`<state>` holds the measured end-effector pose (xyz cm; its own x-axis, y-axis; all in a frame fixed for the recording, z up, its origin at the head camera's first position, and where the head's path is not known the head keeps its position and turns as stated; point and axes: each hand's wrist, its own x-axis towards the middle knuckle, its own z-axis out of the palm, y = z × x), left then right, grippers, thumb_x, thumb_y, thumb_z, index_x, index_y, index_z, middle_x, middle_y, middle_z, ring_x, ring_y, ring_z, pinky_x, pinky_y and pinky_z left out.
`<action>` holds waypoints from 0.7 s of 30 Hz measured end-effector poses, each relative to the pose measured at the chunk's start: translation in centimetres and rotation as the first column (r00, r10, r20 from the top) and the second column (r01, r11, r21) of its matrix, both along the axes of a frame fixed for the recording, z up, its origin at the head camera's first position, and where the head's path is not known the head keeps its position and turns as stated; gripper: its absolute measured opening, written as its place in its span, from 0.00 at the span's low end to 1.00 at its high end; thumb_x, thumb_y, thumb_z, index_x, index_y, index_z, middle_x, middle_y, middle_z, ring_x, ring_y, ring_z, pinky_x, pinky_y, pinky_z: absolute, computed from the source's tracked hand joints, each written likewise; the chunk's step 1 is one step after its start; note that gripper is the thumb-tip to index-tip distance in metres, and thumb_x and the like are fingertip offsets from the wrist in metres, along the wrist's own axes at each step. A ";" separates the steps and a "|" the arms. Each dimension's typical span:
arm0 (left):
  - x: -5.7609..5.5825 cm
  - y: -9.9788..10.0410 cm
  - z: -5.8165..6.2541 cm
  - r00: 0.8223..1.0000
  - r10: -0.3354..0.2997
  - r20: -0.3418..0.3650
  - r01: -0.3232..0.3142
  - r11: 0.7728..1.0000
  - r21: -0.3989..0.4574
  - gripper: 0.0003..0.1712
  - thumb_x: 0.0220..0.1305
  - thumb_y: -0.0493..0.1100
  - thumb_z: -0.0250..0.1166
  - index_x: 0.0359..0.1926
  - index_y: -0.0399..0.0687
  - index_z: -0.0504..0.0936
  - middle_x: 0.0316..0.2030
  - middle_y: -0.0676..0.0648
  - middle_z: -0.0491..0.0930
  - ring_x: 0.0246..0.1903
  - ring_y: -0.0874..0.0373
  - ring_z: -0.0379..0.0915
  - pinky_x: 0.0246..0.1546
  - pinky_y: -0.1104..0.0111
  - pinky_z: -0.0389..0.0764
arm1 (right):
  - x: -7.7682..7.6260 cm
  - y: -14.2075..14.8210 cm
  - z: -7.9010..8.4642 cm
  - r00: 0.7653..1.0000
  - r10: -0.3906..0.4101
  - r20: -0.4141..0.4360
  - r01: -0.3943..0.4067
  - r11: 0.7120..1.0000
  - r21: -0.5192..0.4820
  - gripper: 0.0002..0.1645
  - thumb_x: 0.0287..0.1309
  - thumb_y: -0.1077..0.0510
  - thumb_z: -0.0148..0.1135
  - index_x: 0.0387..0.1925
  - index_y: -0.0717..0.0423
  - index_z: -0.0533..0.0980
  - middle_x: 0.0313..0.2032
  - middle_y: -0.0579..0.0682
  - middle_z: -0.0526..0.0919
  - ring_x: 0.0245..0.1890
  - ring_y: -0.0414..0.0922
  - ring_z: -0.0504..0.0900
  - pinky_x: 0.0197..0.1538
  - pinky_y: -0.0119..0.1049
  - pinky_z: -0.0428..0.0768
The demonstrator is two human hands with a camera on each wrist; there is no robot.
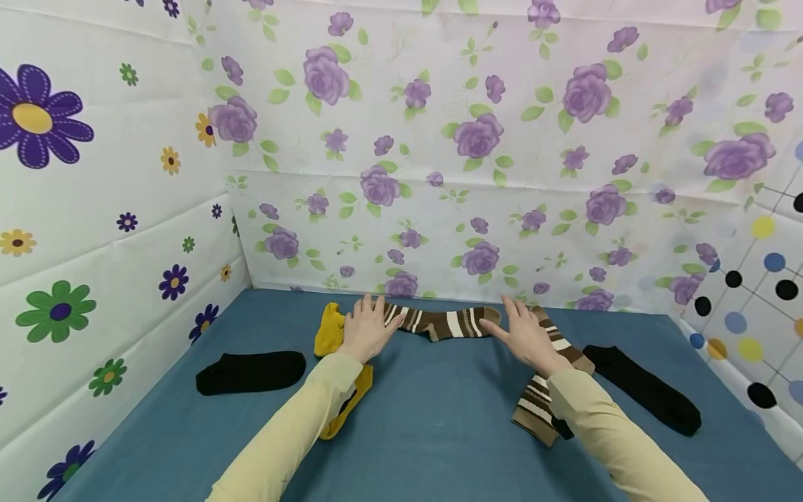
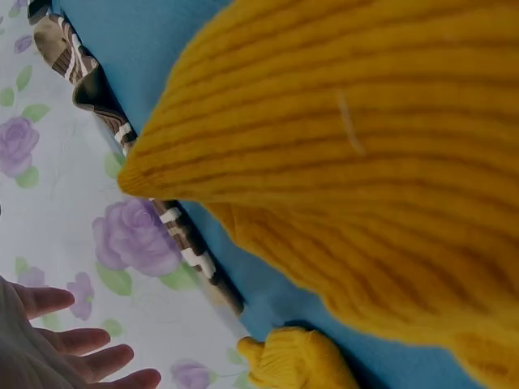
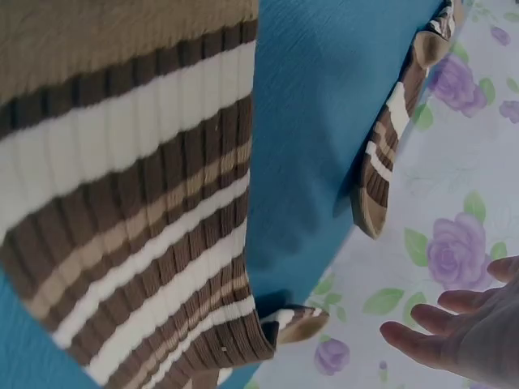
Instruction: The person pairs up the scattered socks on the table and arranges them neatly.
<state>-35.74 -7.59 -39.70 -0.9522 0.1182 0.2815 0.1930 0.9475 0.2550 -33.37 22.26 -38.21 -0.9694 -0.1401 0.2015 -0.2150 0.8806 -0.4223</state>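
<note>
My left hand point(image 1: 366, 329) is held with fingers spread, above a mustard-yellow sock point(image 1: 329, 333) that the forearm partly covers. Its ribbed knit fills much of the left wrist view. My right hand point(image 1: 525, 336), fingers extended, hovers near a brown, tan and white striped sock point(image 1: 532, 410) that passes beneath the wrist. Between the hands, another striped sock point(image 1: 453, 323) lies lengthwise along the back of the table. No sock is in either hand's grasp. One black sock point(image 1: 251, 373) lies flat on the left, and a second black sock point(image 1: 646, 390) lies slanted on the right.
A blue cloth point(image 1: 433, 418) covers the table. Behind it hangs a white sheet with purple roses point(image 1: 479, 136). Flower-printed fabric point(image 1: 94, 230) stands at the left, dotted fabric point(image 1: 753, 307) at the right. Something black point(image 1: 562, 427) peeks out beside the right striped sock.
</note>
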 end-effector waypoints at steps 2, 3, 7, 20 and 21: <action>-0.1 0.0 -0.1 1.000 0.006 0.011 -0.006 1.000 0.016 0.42 0.62 0.68 0.43 0.66 0.43 0.57 0.63 0.35 0.53 0.59 0.42 0.51 0.52 0.48 0.58 | -0.1 -0.1 -0.2 1.000 -0.006 0.004 0.006 1.000 -0.026 0.53 0.56 0.29 0.44 0.68 0.60 0.43 0.64 0.68 0.46 0.60 0.68 0.47 0.52 0.64 0.53; -0.2 0.1 -0.1 1.000 0.007 0.013 -0.007 1.000 0.026 0.42 0.62 0.68 0.43 0.66 0.42 0.57 0.63 0.35 0.53 0.59 0.42 0.52 0.52 0.48 0.59 | -0.2 -0.1 -0.2 1.000 -0.007 0.006 0.008 0.999 -0.038 0.53 0.56 0.29 0.44 0.68 0.60 0.43 0.64 0.69 0.46 0.60 0.68 0.46 0.52 0.64 0.53; -0.5 0.1 -0.1 1.000 0.016 0.024 -0.017 0.999 0.049 0.42 0.63 0.67 0.43 0.65 0.41 0.58 0.62 0.35 0.54 0.58 0.42 0.53 0.51 0.48 0.60 | -0.5 -0.2 -0.5 1.000 -0.013 0.017 0.015 0.995 -0.094 0.54 0.56 0.28 0.42 0.68 0.60 0.42 0.64 0.69 0.44 0.61 0.68 0.46 0.53 0.64 0.52; -1.8 -0.7 -0.1 0.995 0.047 0.084 -0.059 0.986 0.156 0.40 0.64 0.65 0.43 0.60 0.35 0.61 0.53 0.32 0.60 0.49 0.39 0.61 0.40 0.51 0.69 | -1.4 -0.3 -0.7 0.988 0.008 0.154 0.047 0.937 -0.347 0.55 0.57 0.29 0.41 0.68 0.62 0.38 0.64 0.71 0.41 0.62 0.66 0.45 0.55 0.60 0.52; -1.8 -0.8 -0.2 0.994 0.052 0.095 -0.067 0.984 0.165 0.40 0.64 0.65 0.43 0.60 0.35 0.61 0.52 0.32 0.61 0.49 0.39 0.61 0.40 0.51 0.69 | -1.5 -0.2 -0.7 0.987 0.007 0.159 0.051 0.931 -0.361 0.55 0.57 0.29 0.41 0.68 0.63 0.38 0.64 0.71 0.41 0.62 0.65 0.45 0.56 0.60 0.52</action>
